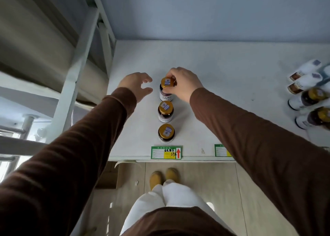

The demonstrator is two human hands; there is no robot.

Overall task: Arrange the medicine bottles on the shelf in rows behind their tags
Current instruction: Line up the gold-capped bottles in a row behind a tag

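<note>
At the bottom of the frame are the person's white trousers [160,200] and tan shoes [164,177] on a pale floor. Just above them, along the shelf's [223,96] front edge at lower centre, sits a green tag [166,152] with a yellow patch, handwriting and a red arrow pointing up. A second tag [222,150] to its right is half hidden by the right sleeve.

Behind the first tag three bottles stand upright in a straight row running up the frame, each of dark brown glass with a gold cap bearing a small barcode sticker and a white label round the body. The near bottle [166,133] is just behind the tag; the middle bottle [165,111] stands a little beyond it, apart. The far bottle [167,90] is at centre frame, where the right hand [184,83] pinches its cap, fingers and thumb curled round the rim from the right. Whether this bottle's base rests on the shelf is hard to tell.

The left hand [136,84] hovers just left of the far bottle, touching nothing, its fingers loosely bent and apart from the thumb.

At the right edge a cluster of loose bottles [307,93] lies on its side, well apart from the row: two gold-capped ones like the row's and two white ones beyond, blurred and partly cut off by the frame. At upper left stands a grey-white rack [71,75].
</note>
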